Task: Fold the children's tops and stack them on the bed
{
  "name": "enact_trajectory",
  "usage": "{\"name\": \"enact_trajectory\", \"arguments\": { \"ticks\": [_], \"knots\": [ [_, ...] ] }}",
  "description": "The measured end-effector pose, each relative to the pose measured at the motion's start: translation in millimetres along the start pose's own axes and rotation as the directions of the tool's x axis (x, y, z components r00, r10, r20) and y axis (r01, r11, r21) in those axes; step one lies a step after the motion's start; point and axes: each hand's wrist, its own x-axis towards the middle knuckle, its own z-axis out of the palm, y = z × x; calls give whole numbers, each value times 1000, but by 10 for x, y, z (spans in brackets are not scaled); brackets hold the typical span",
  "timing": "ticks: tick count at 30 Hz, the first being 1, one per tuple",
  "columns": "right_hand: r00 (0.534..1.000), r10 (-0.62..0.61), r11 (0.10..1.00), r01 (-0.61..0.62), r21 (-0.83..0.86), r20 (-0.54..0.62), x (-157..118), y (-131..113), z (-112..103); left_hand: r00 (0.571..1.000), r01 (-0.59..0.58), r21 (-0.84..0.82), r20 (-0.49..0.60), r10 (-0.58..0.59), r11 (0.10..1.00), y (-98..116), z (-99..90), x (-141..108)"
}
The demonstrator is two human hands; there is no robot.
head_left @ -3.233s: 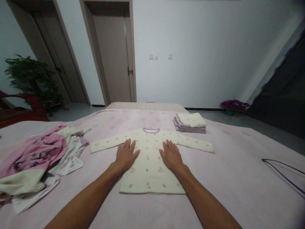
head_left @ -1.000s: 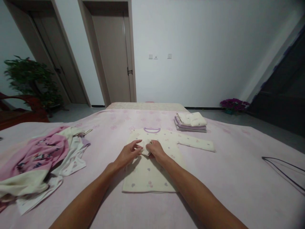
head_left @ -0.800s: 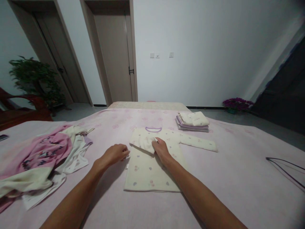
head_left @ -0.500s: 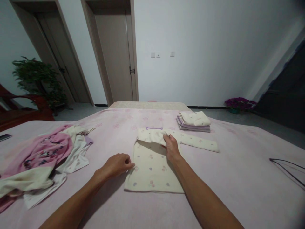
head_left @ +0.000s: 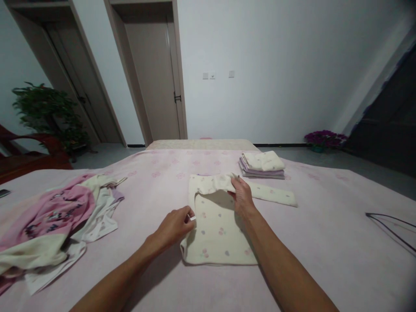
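A cream long-sleeved top [head_left: 214, 238] with small heart and cherry prints lies in front of me. One sleeve [head_left: 274, 195] stretches out to the right. My right hand [head_left: 243, 195] pinches the folded cloth near the neck end, lifting it slightly off the layer below. Fingers of my left hand [head_left: 180, 223] close on the left side edge of the top, which is raised and curls inward. A small white tag [head_left: 193, 218] shows at the left fingertips. Only a sliver of purple neckline trim [head_left: 203, 174] is visible at the far edge.
The pink patterned cover [head_left: 146, 268] lies under everything. A stack of folded clothes [head_left: 262, 164] sits behind on the right. Rumpled clothes [head_left: 61, 212] are heaped at left, near a phone [head_left: 4, 193]. A black looped cord or wire [head_left: 386, 223] lies at far right.
My left hand has taken hold of the top's left edge and moved right, drawing that side inward. My right hand has shifted slightly right with the cloth. The purple trim is now mostly covered.
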Motion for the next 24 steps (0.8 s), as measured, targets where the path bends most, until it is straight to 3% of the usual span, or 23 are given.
{"name": "enact_trajectory", "arguments": {
  "ticks": [5,7,9,11,13,15,20,22,24],
  "knots": [
    [990,-132,988,135,-76,38,25,13,9,980,9,-201,196,31,979,64,153,14],
    [974,-218,963,226,-147,66,9,31,29,972,-2,-247,226,60,969,19,159,26],
    [950,-291,923,311,-228,118,-37,41,61,988,-69,-198,122,95,978,-71,143,80],
    [912,-351,864,403,-303,212,-117,40,104,989,-126,-87,-90,118,988,-198,119,193],
    [839,-418,770,531,-355,348,-225,37,149,954,-139,-12,-269,130,990,-342,99,363],
    [731,-464,644,666,-376,501,-349,51,188,929,-149,2,-342,140,989,-477,87,571],
    [427,-370,345,888,-304,825,-626,216,225,928,-190,-20,-331,173,982,-703,88,1077],
    [346,-285,256,926,-277,894,-694,297,223,932,-183,-32,-324,163,983,-761,101,1231],
    [305,-211,205,943,-263,929,-741,350,223,935,-160,-37,-326,139,986,-809,122,1354]
  ]
}}
